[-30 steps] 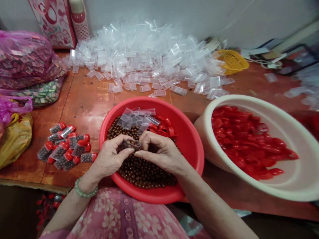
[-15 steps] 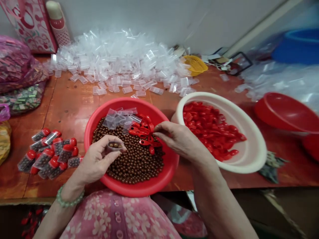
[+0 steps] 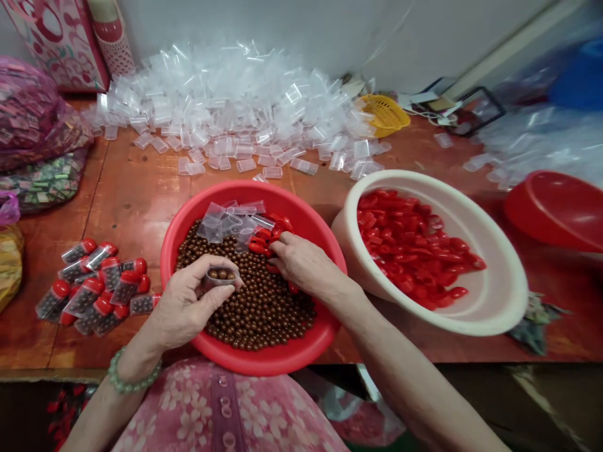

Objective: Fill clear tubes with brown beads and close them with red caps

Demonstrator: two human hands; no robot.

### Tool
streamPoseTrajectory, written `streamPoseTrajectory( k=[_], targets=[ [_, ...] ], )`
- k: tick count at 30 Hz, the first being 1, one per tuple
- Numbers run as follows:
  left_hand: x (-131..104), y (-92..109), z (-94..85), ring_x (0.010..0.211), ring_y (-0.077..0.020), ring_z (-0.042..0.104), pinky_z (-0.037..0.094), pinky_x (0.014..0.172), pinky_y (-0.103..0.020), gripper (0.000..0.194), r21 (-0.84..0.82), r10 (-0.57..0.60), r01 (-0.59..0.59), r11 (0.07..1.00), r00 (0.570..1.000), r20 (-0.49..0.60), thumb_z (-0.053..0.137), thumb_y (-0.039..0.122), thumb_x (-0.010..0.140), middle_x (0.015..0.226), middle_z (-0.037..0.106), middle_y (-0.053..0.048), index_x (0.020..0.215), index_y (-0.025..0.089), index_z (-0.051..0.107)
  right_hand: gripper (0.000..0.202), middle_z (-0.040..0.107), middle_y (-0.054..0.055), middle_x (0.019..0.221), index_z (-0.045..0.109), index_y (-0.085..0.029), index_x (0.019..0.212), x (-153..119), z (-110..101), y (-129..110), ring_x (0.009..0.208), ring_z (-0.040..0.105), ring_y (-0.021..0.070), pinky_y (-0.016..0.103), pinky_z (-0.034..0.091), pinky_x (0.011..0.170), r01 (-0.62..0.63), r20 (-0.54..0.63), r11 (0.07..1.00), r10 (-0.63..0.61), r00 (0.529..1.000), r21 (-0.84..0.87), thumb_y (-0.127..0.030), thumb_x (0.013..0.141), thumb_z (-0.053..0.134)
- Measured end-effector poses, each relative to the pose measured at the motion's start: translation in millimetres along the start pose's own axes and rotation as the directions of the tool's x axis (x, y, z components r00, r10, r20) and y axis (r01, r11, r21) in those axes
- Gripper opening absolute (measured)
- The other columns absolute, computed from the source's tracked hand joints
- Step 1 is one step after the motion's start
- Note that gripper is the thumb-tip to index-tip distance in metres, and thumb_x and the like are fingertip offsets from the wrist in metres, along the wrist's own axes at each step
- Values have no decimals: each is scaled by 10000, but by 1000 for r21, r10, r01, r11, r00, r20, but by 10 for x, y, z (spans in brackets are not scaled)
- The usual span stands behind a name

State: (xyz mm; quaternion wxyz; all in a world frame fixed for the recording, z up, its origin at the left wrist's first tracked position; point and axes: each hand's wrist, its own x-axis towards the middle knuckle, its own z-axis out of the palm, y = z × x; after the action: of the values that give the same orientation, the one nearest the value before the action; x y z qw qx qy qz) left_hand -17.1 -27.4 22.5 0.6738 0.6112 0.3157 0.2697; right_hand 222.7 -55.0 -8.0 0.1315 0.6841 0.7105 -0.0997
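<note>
My left hand (image 3: 191, 304) pinches a clear plastic container (image 3: 220, 276) with brown balls showing at its open top, held above the red basin (image 3: 268, 365). Many brown balls (image 3: 254, 314) fill the basin's bottom, with several clear empty containers (image 3: 226, 220) lying on them at the back. My right hand (image 3: 304, 263) reaches into the basin's right side, fingertips bent down onto the red caps (image 3: 261, 240); whether they grip one is hidden. Filled containers with red caps (image 3: 101, 282) lie in a pile on the table, left of the basin.
A cream basin (image 3: 499, 314) of red caps stands to the right, partly tilted. Behind lies a heap of clear containers (image 3: 245, 107), with a yellow basket (image 3: 386, 116) beside it. Filled bags (image 3: 32, 119) sit at the left, a red bowl (image 3: 556, 210) at the far right.
My right hand has moved left and down onto the red caps in the basin. My left hand still holds the filled container in about the same place. The view has shifted slightly.
</note>
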Motion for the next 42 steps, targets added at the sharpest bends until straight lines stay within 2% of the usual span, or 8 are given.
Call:
streamPoseTrajectory(
  k=[7, 12, 16, 21, 25, 31, 36, 42],
  targets=[
    [98, -118, 8, 831, -113, 644, 490, 826, -234, 207, -211, -135, 119, 970, 989, -63, 670, 246, 801, 868, 689, -16, 980, 161, 610, 221, 630, 156, 961, 637, -99, 949, 60, 9, -71, 870, 622, 282, 371, 422, 769, 18, -14, 999, -19, 1000, -31, -167, 902, 433],
    [111, -137, 33, 766, -113, 622, 487, 755, -228, 171, -109, -117, 104, 989, 987, -112, 688, 255, 780, 822, 669, -10, 906, 155, 627, 151, 646, 103, 863, 594, -130, 896, -51, -27, -37, 780, 625, 213, 311, 446, 728, 37, -107, 986, -20, 994, 161, -210, 893, 466],
    [79, -138, 88, 988, -175, 653, 499, 907, -304, 76, 111, 118, -103, 988, 982, -145, 625, 190, 825, 1058, 701, -77, 896, 162, 621, 160, 653, 33, 791, 550, -169, 1000, -166, -106, -130, 697, 626, 164, 265, 470, 668, 152, -202, 811, -43, 978, 564, -239, 859, 519],
    [48, -188, 143, 1279, -225, 543, 422, 1090, -424, 126, 376, 410, -393, 839, 911, 37, 521, 94, 862, 1276, 641, -144, 929, 160, 604, 411, 684, 36, 915, 471, -195, 1226, -235, -202, -331, 752, 658, 161, 272, 499, 693, 281, -210, 710, -189, 959, 646, -159, 820, 525],
    [37, -202, 132, 1244, -231, 578, 460, 1062, -417, 116, 443, 413, -367, 818, 911, -9, 533, 119, 866, 1229, 669, -148, 941, 162, 611, 533, 659, -9, 816, 430, -214, 1306, -256, -169, -354, 660, 624, 122, 237, 507, 632, 336, -298, 558, -161, 941, 759, -131, 795, 558],
    [27, -154, 134, 1042, -198, 693, 526, 928, -302, 85, 378, 264, -242, 894, 965, -7, 600, 153, 838, 1185, 702, -126, 912, 160, 641, 440, 665, 7, 851, 566, -227, 1244, -265, -69, -325, 675, 623, 104, 218, 513, 603, 324, -358, 265, 89, 929, 908, -219, 812, 649],
    [23, -170, 148, 1064, -214, 686, 526, 919, -298, 84, 419, 334, -310, 854, 942, 16, 582, 139, 843, 1200, 692, -145, 899, 154, 643, 167, 712, 42, 881, 718, -223, 989, -240, -71, -349, 799, 664, 151, 286, 551, 725, 407, -450, 279, 110, 886, 870, -261, 834, 669],
    [19, -173, 141, 909, -177, 708, 535, 828, -261, 62, 419, 298, -300, 857, 952, 72, 570, 168, 870, 1007, 740, -80, 888, 170, 630, 133, 712, 42, 877, 732, -237, 942, -234, -110, -354, 821, 665, 164, 306, 555, 753, 483, -509, 331, -10, 861, 811, -234, 813, 703]
  ],
)
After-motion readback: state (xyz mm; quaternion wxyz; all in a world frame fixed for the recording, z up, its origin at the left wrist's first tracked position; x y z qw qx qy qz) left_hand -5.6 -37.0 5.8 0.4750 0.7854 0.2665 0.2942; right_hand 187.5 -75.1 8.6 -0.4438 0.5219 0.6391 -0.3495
